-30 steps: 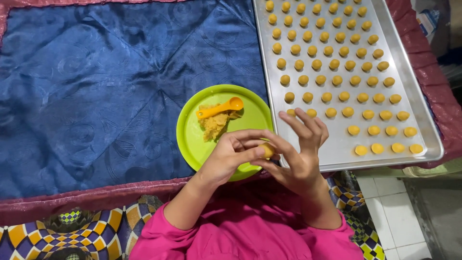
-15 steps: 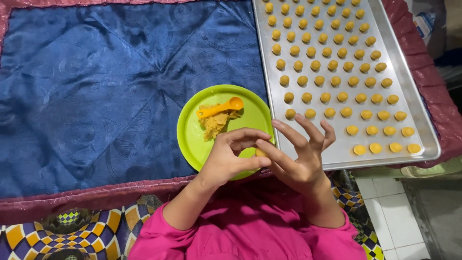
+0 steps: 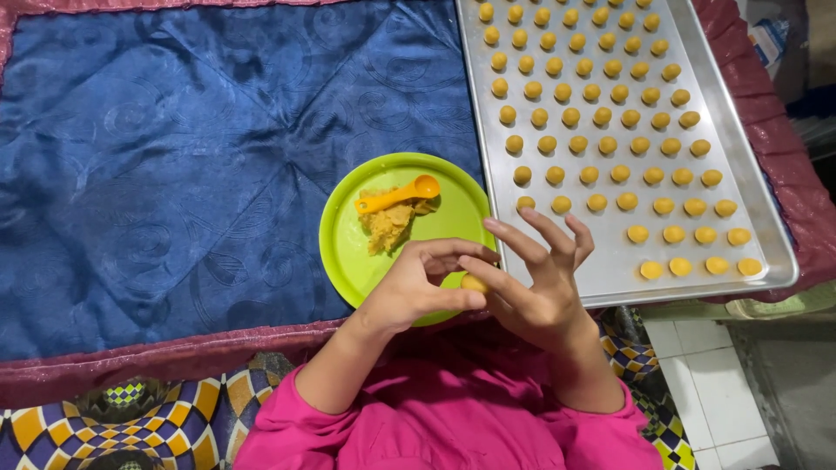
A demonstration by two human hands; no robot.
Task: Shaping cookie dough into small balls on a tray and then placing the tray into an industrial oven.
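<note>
A small yellow dough ball (image 3: 474, 282) sits pinched between my left hand (image 3: 418, 283) and my right hand (image 3: 538, 278), just over the near rim of a lime green plate (image 3: 348, 244). My right hand's fingers fan upward over the front edge of the metal baking tray (image 3: 610, 278). On the plate lies a lump of yellow dough (image 3: 387, 226) with an orange measuring spoon (image 3: 396, 196) resting on it. Several rows of small yellow dough balls (image 3: 601, 117) fill the tray.
A blue patterned cloth (image 3: 174, 157) with a maroon border (image 3: 131, 361) covers the surface. The tray lies at the right on the cloth. White floor tiles (image 3: 723, 400) show at the lower right, a checkered mat (image 3: 131, 422) at the lower left.
Both hands have stayed at the plate's near rim, their fingers shifting slightly around the dough ball. The camera view has drifted a little.
</note>
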